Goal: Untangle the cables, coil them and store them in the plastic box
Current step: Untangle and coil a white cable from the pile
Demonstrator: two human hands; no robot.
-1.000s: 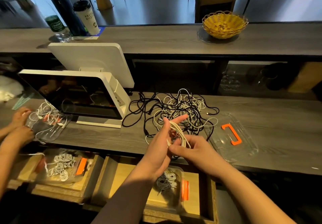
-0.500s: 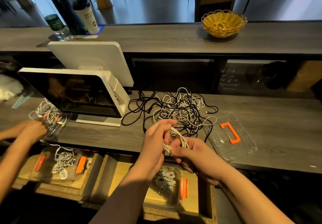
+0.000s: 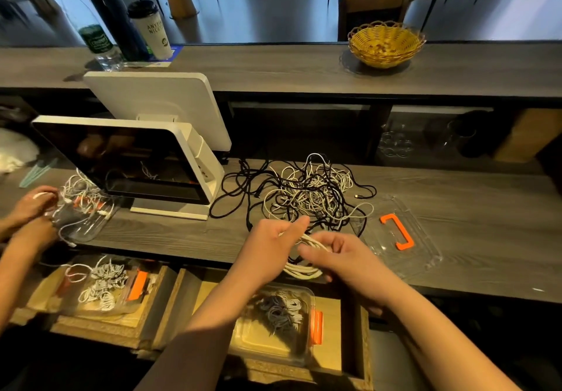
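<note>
Both hands grip one white cable coil (image 3: 304, 264): left hand (image 3: 270, 246) closed around strands, right hand (image 3: 340, 257) pinching loops above the plastic box (image 3: 273, 323).

Right hand (image 3: 340, 257) motion-blurred, white coil (image 3: 302, 270) partly hidden behind both hands, second person's arms cut off at left edge

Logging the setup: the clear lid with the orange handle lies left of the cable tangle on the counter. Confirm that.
Not quite. The head view shows the clear lid with its orange handle lying right of the cable tangle, not left. It does lie on the counter.
</note>
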